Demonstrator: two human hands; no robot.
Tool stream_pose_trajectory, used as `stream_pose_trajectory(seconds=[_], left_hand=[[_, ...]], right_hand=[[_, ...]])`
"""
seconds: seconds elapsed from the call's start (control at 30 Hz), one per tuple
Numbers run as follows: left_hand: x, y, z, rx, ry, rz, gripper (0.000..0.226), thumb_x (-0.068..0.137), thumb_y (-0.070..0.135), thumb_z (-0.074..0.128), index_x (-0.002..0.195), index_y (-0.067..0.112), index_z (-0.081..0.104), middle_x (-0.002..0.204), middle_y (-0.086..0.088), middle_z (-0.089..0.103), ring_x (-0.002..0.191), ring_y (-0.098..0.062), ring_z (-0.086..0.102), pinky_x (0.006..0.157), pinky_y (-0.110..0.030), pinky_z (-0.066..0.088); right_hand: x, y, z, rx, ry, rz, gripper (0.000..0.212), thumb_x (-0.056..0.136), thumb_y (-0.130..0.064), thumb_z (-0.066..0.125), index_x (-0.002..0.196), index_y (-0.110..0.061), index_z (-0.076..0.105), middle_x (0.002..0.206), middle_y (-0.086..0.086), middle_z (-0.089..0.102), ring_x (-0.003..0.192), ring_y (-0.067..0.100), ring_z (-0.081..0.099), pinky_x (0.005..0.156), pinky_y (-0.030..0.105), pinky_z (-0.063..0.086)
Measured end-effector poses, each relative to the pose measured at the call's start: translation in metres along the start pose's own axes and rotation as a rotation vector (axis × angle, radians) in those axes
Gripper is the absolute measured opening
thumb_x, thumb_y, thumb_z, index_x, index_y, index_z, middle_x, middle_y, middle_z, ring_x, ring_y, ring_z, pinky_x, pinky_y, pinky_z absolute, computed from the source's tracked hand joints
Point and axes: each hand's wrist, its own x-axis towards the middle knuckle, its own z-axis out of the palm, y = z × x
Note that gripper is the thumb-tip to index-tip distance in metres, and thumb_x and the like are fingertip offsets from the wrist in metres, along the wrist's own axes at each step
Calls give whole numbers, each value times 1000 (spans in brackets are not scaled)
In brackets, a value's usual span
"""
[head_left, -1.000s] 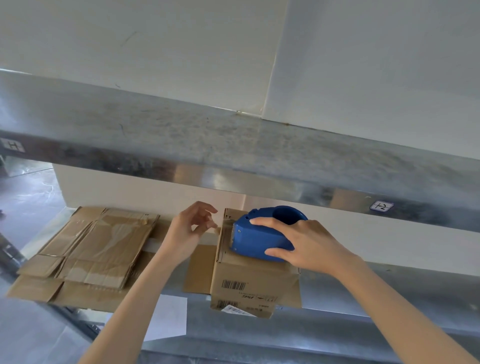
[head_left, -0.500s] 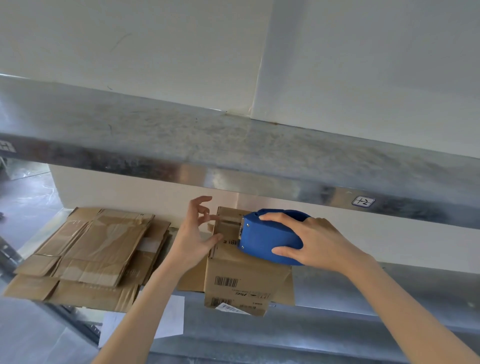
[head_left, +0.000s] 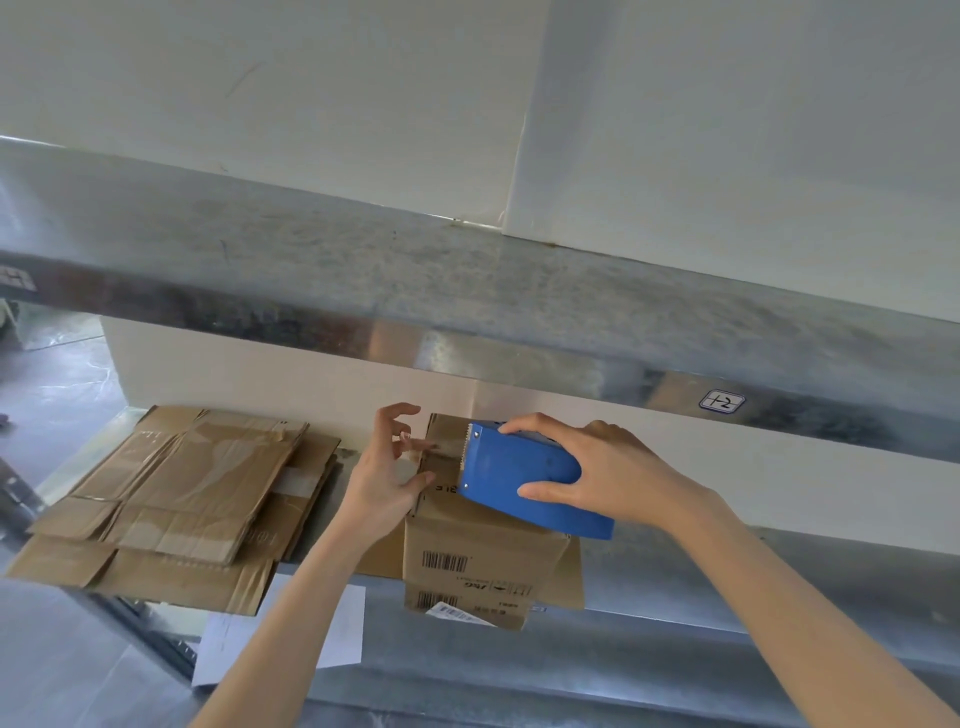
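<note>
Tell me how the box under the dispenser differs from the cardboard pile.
The box stands folded into shape; the pile lies flattened. The left hand and the dispenser in the right hand touch the box; nothing touches the pile. Both are brown cardboard on one shelf.

A blue tape dispenser (head_left: 524, 470) lies tilted across the top of a small brown cardboard box (head_left: 467, 551), toothed edge pointing left over the seam. The box, barcodes facing me, stands on a metal shelf (head_left: 727, 582).

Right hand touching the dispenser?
Touching. Head view: the right hand grips the blue dispenser, with its fingers over the top edge and its thumb against the lower side, and no gap shows.
</note>
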Motion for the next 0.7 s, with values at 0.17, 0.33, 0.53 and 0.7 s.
stream_pose_trajectory(seconds=[0.17,0.33,0.53,0.7], left_hand=[[-1,1,-1,108,-33,47,85,78,-2,74,131,42,25,103,9,44,106,9,59,77,-21,41],[-5,3,-3,124,-28,64,91,77,-1,76,127,52,22,104,9,44,105,10,59,81,-27,44],[-20,-2,-3,80,-14,62,94,74,1,80,127,56,25,108,14,46,105,-2,64,95,-37,47],[-19,0,1,90,-35,62,83,77,0,77,132,41,31,102,40,44,108,-3,64,98,-44,48]], right_hand=[[4,0,1,-40,-6,-4,49,88,-66,51,127,-74,22,70,1,54,61,12,51,55,24,32],[8,0,-2,5,-33,19,44,88,-64,54,126,-72,33,60,-6,48,55,3,50,51,19,28],[13,-5,-4,24,-24,43,49,82,-63,62,124,-73,40,66,-7,56,61,-4,49,53,16,29],[14,0,-7,115,-69,72,45,80,-62,63,118,-75,43,110,-15,67,78,3,57,66,22,47]])
